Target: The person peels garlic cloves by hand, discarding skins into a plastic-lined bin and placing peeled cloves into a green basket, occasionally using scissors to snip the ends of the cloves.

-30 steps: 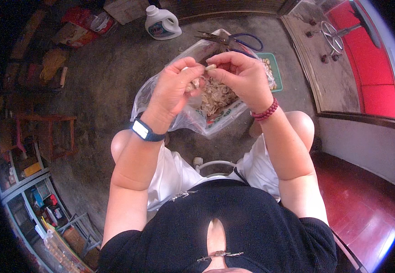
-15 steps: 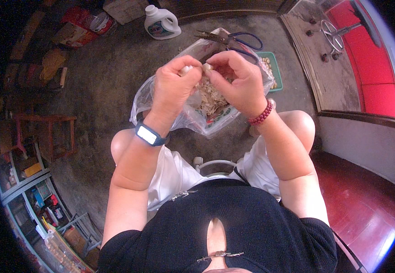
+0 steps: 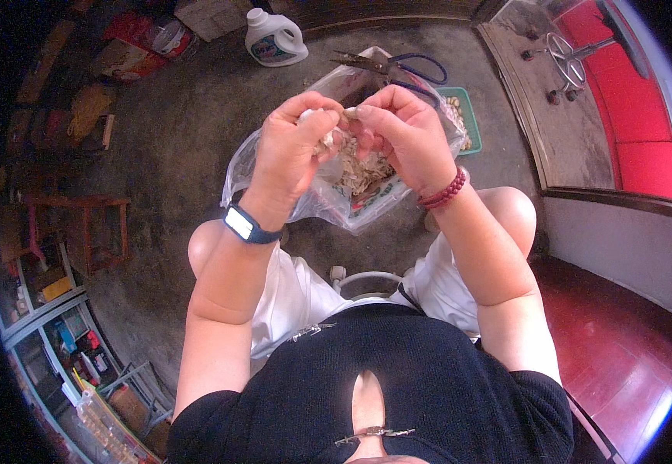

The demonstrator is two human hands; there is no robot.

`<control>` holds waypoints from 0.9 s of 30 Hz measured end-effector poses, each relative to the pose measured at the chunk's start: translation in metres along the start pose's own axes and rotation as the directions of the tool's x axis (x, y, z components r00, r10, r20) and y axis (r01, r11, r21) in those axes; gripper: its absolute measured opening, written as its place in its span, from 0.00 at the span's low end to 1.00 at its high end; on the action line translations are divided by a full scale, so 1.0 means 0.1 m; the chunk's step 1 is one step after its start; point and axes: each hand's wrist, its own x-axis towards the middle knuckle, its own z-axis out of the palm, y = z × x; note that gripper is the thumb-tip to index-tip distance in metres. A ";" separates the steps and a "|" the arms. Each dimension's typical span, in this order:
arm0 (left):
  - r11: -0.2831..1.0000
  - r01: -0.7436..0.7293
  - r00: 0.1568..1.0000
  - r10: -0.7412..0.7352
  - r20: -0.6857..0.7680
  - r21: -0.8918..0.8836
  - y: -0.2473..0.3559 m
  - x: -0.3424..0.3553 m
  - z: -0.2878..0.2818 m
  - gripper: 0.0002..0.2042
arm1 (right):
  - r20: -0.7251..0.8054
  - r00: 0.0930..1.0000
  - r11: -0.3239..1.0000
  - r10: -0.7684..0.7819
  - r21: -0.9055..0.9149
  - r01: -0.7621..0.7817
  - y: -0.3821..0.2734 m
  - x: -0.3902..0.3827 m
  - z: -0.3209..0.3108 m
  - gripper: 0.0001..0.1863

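Observation:
My left hand [image 3: 293, 147] and my right hand [image 3: 398, 135] meet above a clear plastic bag [image 3: 336, 201] that holds papery brown and white peelings. Between the fingertips of both hands sits a small white garlic bulb [image 3: 319, 127], mostly hidden by my fingers. The left wrist wears a dark band with a bright screen [image 3: 245, 224]. A red bead bracelet [image 3: 443, 192] circles the right wrist. The bag lies on the concrete floor in front of my knees.
Black-handled scissors [image 3: 386, 66] rest by the bag's far edge, next to a green tray [image 3: 463, 116] with pale pieces. A white jug [image 3: 272, 39] stands farther off. A small wooden stool [image 3: 81, 228] and cluttered shelves are at left; a red floor lies at right.
Both hands have stayed together over the bag, fingers shifting slightly on the bulb; they sit a little lower and nearer than a second ago.

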 end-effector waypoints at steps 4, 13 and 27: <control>1.000 0.019 0.999 -0.019 -0.027 -0.004 -0.02 0.06 -0.10 0.02 | -0.072 0.994 0.993 -0.088 -0.083 0.082 -0.08 0.00 0.05 0.08; 0.957 0.045 0.997 -0.059 0.040 0.287 -0.07 0.00 -0.03 0.07 | 0.026 0.967 0.733 -0.252 -0.647 0.209 -0.15 -0.01 -0.02 0.08; 0.994 0.111 0.951 -0.106 0.292 0.001 0.06 0.00 -0.07 0.06 | 0.144 0.976 0.860 -0.162 -0.464 0.211 -0.33 -0.13 0.05 0.07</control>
